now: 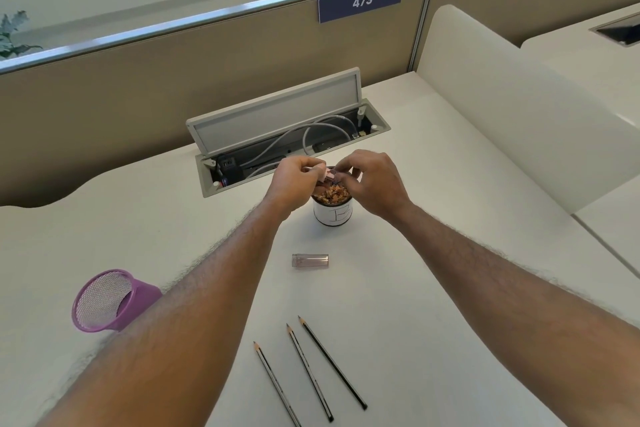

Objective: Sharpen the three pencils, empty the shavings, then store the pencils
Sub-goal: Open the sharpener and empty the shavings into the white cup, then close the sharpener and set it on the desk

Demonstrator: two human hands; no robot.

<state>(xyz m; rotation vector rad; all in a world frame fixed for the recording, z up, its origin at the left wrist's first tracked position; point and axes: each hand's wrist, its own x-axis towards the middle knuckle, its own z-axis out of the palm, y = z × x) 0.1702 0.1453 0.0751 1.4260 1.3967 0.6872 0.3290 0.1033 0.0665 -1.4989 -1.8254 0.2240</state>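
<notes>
Both hands are raised over a small white cup (333,214) that is full of pencil shavings (334,191). My left hand (294,180) pinches a small pink sharpener piece (327,176) just above the shavings. My right hand (374,180) has curled fingers touching the same piece from the right; how much of it that hand holds is hidden. A clear sharpener cover (310,260) lies on its side on the desk, nearer to me than the cup. Three black pencils (310,373) with sharp tips lie side by side near the desk's front edge.
A purple mesh pencil holder (110,300) lies tipped on the desk at the left, partly behind my left forearm. Behind the cup an open cable tray (277,135) with grey cables is set into the desk. A white divider (519,107) runs along the right.
</notes>
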